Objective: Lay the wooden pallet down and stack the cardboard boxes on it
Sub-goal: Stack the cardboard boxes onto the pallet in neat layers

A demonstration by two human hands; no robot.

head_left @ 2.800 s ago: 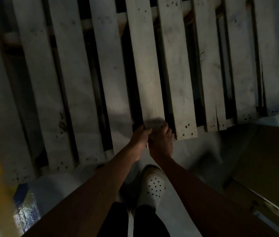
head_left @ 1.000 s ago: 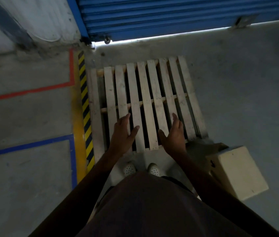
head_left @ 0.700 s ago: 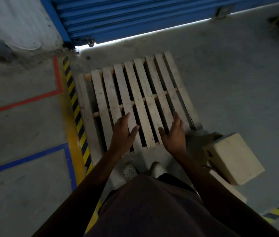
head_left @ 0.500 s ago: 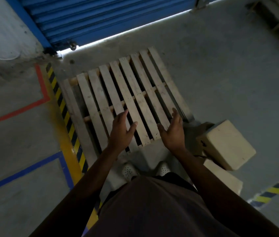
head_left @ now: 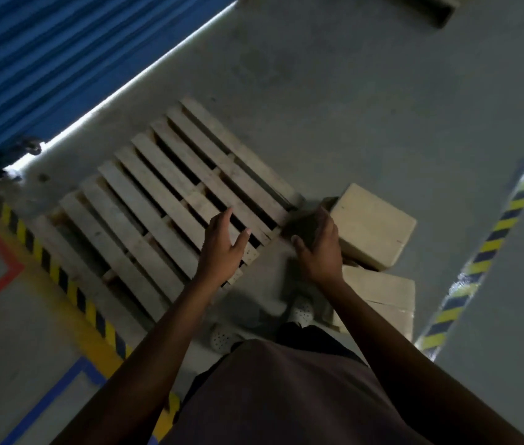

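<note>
Wood is what the pallet [head_left: 170, 203] is made of. It lies flat on the grey floor [head_left: 366, 107] by the blue door [head_left: 45, 53], with one long side next to a yellow and black striped line [head_left: 61, 277]. The left hand [head_left: 222, 248] hangs in the air over the near end of the pallet. The right hand [head_left: 318, 248] hangs just beside the upper box [head_left: 373, 226]. Both hands are open with fingers spread, and they hold nothing. The lower box [head_left: 379, 297] lies on the floor right by the person's white shoes [head_left: 222, 337]. It is hard to tell if the upper box rests on it. The boxes look so close to the feet that a step to the side could trip the person. The pallet has long gaps between its boards, so a box corner or a toe might slip in and catch. A box put too near the edge might tip off. The room is dim too, which makes things hard to see. Counting now: one pallet, two boxes, two hands, two shoes, two striped lines.
</note>
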